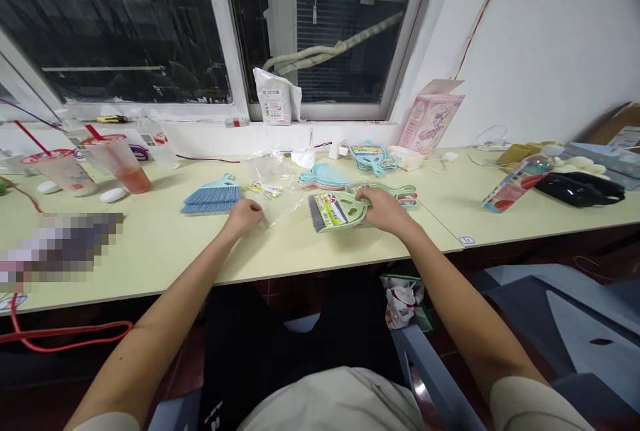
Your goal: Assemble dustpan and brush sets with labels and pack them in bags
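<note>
Far left on the desk point(165, 251), a cup with red drink point(135, 181), red straw leaning. Next, blue-bristled brushes point(213, 197), stacked. Just beside them, left grip point(245, 217) curled at the edge of clear plastic film point(274, 207); cannot tell whether pinching or merely touching. Behind, toward the window, stacked dustpans point(325, 175). In front of these, a green dustpan with grey-bristled brush point(354, 209) and printed label, right grip point(384, 211) pinching its handle end. Farther right, a pink box point(433, 117), then a tilted bottle point(520, 183).
</note>
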Available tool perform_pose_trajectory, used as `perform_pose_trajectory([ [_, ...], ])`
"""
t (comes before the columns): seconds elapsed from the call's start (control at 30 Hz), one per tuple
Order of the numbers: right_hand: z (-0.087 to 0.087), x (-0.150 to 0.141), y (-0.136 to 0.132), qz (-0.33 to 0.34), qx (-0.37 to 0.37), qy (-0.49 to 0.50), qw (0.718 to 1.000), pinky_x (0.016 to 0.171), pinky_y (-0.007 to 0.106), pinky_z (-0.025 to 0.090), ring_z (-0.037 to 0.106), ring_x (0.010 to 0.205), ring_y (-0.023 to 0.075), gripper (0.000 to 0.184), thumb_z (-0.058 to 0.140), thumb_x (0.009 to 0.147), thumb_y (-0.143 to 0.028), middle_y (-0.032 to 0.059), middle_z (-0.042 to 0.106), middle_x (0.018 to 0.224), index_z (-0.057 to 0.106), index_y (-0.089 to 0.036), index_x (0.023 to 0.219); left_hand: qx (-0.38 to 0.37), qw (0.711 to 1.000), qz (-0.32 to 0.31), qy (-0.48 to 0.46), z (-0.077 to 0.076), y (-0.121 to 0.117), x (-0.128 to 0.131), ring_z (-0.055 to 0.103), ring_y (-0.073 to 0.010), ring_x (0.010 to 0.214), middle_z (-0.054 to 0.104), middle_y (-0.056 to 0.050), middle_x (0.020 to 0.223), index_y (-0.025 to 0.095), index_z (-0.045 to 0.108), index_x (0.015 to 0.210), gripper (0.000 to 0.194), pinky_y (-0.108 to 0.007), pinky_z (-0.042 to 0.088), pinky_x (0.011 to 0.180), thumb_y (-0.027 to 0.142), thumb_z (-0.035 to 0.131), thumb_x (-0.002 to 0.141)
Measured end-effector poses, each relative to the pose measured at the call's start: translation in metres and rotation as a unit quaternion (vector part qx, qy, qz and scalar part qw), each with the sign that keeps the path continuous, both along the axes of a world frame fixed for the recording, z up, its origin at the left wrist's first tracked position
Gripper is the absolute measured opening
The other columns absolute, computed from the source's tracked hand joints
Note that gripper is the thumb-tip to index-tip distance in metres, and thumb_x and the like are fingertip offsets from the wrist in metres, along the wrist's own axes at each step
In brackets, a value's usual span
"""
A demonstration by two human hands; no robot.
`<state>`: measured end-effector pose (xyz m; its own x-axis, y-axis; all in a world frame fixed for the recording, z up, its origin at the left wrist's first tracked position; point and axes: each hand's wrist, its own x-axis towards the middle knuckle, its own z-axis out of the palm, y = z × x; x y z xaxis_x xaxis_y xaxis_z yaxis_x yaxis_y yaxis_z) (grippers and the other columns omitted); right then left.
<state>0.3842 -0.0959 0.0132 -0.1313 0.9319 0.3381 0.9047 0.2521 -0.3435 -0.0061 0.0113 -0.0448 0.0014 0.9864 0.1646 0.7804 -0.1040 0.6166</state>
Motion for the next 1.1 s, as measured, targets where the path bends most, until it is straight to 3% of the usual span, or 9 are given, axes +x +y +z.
perform_pose_trajectory([
  [0.13, 0.017, 0.01, 0.013, -0.022, 0.011, -0.02, 0.999, 0.086, 0.035, 0.047, 0.065, 0.108, 0.0308, 0.049, 0.057, 0.068, -0.001, 0.012, 0.074, 0.116, 0.071, -0.018, 0.112, -0.011, 0.999, -0.031, 0.036, 0.006, 0.007, 0.011, 0.074, -0.0282, 0.091, 0.08, -0.009, 0.089, 0.019, 0.076, 0.075, 0.018, -0.031, 0.055, 0.081, 0.012, 0.069, 0.061],
  [0.27, 0.023, 0.001, 0.029, -0.036, 0.023, -0.031, 0.999, 0.088, 0.036, 0.047, 0.064, 0.108, 0.0309, 0.049, 0.058, 0.07, 0.0, 0.0129, 0.074, 0.117, 0.072, -0.017, 0.114, -0.028, 0.998, -0.061, -0.007, 0.007, 0.01, 0.023, 0.074, -0.0261, 0.086, 0.08, -0.008, 0.088, 0.019, 0.077, 0.075, 0.014, -0.03, 0.055, 0.076, 0.014, 0.071, 0.063],
  [0.43, 0.016, -0.032, 0.043, -0.012, 0.022, -0.03, 0.999, 0.097, 0.038, 0.047, 0.063, 0.115, 0.031, 0.05, 0.058, 0.072, 0.001, 0.0132, 0.073, 0.12, 0.07, -0.018, 0.117, -0.032, 0.997, -0.072, -0.017, 0.007, 0.0, 0.025, 0.073, -0.0261, 0.084, 0.079, -0.008, 0.086, 0.018, 0.076, 0.075, 0.016, -0.03, 0.055, 0.074, 0.012, 0.071, 0.06],
  [0.57, 0.005, -0.056, 0.047, 0.004, 0.014, -0.029, 0.999, 0.1, 0.039, 0.046, 0.062, 0.118, 0.0318, 0.05, 0.057, 0.074, 0.001, 0.0137, 0.072, 0.121, 0.069, -0.018, 0.118, -0.034, 0.998, -0.051, -0.002, 0.008, -0.015, 0.001, 0.073, -0.028, 0.083, 0.079, -0.009, 0.086, 0.019, 0.077, 0.077, 0.02, -0.032, 0.055, 0.075, 0.012, 0.071, 0.059],
  [0.7, -0.001, -0.073, 0.05, 0.005, 0.013, -0.027, 1.0, 0.1, 0.041, 0.046, 0.062, 0.118, 0.0327, 0.049, 0.057, 0.075, 0.001, 0.0146, 0.072, 0.122, 0.069, -0.018, 0.118, -0.051, 0.995, -0.079, -0.042, 0.012, -0.025, -0.014, 0.072, -0.0261, 0.08, 0.08, -0.007, 0.088, 0.021, 0.08, 0.079, 0.021, -0.031, 0.055, 0.075, 0.016, 0.074, 0.059],
  [0.97, -0.004, -0.106, 0.051, 0.016, 0.018, -0.001, 1.0, 0.102, 0.043, 0.045, 0.061, 0.117, 0.0318, 0.045, 0.059, 0.076, 0.0, 0.012, 0.073, 0.12, 0.066, -0.02, 0.116, -0.061, 0.986, -0.126, -0.094, 0.012, -0.035, 0.024, 0.07, -0.0285, 0.079, 0.077, -0.007, 0.078, 0.018, 0.076, 0.075, 0.013, -0.033, 0.053, 0.071, 0.022, 0.075, 0.063],
  [1.03, -0.005, -0.11, 0.051, 0.017, 0.019, 0.005, 1.0, 0.102, 0.044, 0.045, 0.061, 0.116, 0.0321, 0.046, 0.059, 0.075, 0.0, 0.0114, 0.073, 0.119, 0.066, -0.02, 0.115, -0.058, 0.984, -0.098, -0.135, 0.011, -0.038, 0.027, 0.071, -0.0296, 0.084, 0.078, -0.009, 0.082, 0.017, 0.075, 0.076, 0.012, -0.033, 0.053, 0.073, 0.024, 0.074, 0.067],
  [1.1, -0.006, -0.111, 0.05, 0.017, 0.023, 0.012, 1.0, 0.102, 0.044, 0.045, 0.06, 0.117, 0.0324, 0.046, 0.059, 0.076, 0.0, 0.0112, 0.072, 0.119, 0.066, -0.021, 0.116, -0.025, 0.975, -0.028, -0.219, 0.013, -0.038, 0.026, 0.071, -0.0283, 0.09, 0.079, -0.01, 0.09, 0.017, 0.075, 0.081, 0.014, -0.031, 0.053, 0.074, 0.026, 0.071, 0.072],
])
